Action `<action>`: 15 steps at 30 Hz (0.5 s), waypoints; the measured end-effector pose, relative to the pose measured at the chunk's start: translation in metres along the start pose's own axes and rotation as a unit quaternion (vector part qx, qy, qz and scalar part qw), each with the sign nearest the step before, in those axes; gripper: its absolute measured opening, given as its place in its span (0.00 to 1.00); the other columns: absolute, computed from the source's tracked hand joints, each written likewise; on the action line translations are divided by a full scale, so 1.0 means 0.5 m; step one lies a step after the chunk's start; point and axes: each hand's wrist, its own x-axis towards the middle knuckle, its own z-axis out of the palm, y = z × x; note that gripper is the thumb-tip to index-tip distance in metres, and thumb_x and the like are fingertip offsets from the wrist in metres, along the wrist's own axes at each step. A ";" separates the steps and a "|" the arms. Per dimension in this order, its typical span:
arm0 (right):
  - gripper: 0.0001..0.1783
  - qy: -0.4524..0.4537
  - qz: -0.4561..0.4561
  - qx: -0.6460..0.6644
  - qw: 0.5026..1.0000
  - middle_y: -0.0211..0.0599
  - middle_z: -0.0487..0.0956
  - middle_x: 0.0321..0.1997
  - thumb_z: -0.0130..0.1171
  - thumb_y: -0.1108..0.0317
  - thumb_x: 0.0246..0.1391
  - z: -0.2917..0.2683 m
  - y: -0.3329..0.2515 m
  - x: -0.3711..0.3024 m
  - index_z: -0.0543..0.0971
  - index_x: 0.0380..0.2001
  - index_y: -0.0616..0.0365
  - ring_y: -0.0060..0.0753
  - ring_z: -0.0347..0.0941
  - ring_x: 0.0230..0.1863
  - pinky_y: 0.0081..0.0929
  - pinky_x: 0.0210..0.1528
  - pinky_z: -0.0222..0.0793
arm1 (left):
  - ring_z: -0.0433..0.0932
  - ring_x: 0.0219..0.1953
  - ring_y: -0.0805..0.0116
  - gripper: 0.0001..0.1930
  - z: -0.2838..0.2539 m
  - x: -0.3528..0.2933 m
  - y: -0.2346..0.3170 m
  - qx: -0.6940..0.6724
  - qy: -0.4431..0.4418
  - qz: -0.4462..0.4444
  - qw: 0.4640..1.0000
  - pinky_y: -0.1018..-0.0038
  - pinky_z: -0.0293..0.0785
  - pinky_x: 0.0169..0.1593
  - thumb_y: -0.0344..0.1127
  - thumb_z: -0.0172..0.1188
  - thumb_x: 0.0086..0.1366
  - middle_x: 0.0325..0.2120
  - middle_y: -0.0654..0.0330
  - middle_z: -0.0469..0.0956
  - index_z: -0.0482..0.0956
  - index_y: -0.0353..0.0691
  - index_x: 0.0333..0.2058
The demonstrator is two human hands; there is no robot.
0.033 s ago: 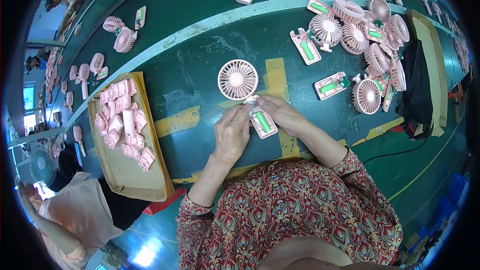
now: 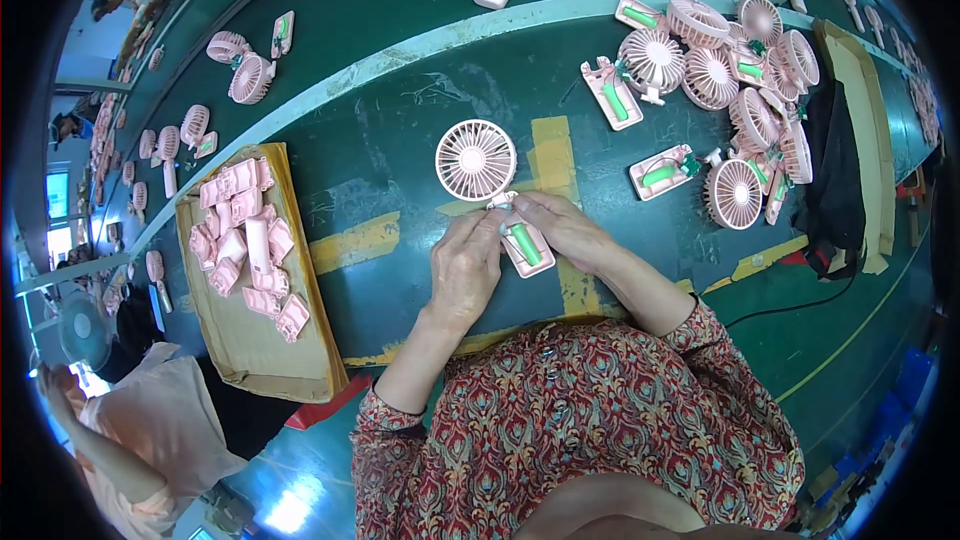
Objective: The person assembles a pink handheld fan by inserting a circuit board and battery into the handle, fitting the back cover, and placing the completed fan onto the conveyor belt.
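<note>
In front of me on the green table lies a pink handheld fan point(image 2: 476, 161), its round caged head pointing away from me. Its handle half is uncovered and shows a green battery point(image 2: 524, 243) inside. My left hand point(image 2: 465, 265) pinches the handle's left side near the neck. Opposite it, my right hand point(image 2: 563, 228) has its thumb and fingers closed on the neck joint. The fingertips meet around the top of the handle and hide the small parts there.
A cardboard tray point(image 2: 330, 340) of pink handle covers point(image 2: 258, 242) stands at left. More fans point(image 2: 710, 77) with uncovered handles are heaped at right, beside black cloth point(image 2: 838, 170). A pale rail point(image 2: 400, 48) crosses the far side. Another person point(image 2: 150, 430) is at lower left.
My hands and the fan stay almost still, with only slight finger movement at the neck. The other person's arm at lower left has shifted a little.
</note>
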 end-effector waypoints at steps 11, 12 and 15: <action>0.18 -0.093 -0.090 -0.031 0.991 0.29 0.73 0.42 0.48 0.71 0.61 -0.008 0.009 -0.014 0.66 0.53 0.61 0.15 0.67 0.41 0.19 0.43 0.65 | 0.77 0.30 0.55 0.14 -0.003 0.006 0.016 0.040 -0.042 0.025 0.998 0.66 0.75 0.31 0.20 0.58 0.48 0.30 0.53 0.76 0.79 0.34 0.37; 0.18 -0.077 -0.095 -0.046 0.991 0.29 0.73 0.41 0.48 0.72 0.60 -0.008 0.011 -0.014 0.66 0.53 0.61 0.16 0.67 0.41 0.19 0.43 0.65 | 0.77 0.30 0.55 0.14 -0.002 0.009 0.017 0.049 -0.060 0.023 0.997 0.66 0.75 0.31 0.20 0.58 0.48 0.29 0.54 0.75 0.78 0.34 0.36; 0.18 -0.063 -0.108 -0.079 0.989 0.29 0.73 0.41 0.47 0.72 0.60 -0.001 0.016 -0.012 0.66 0.54 0.61 0.17 0.67 0.41 0.20 0.44 0.65 | 0.76 0.31 0.55 0.12 -0.003 0.007 0.018 0.070 -0.064 0.037 0.995 0.65 0.75 0.32 0.21 0.57 0.48 0.29 0.54 0.74 0.78 0.34 0.35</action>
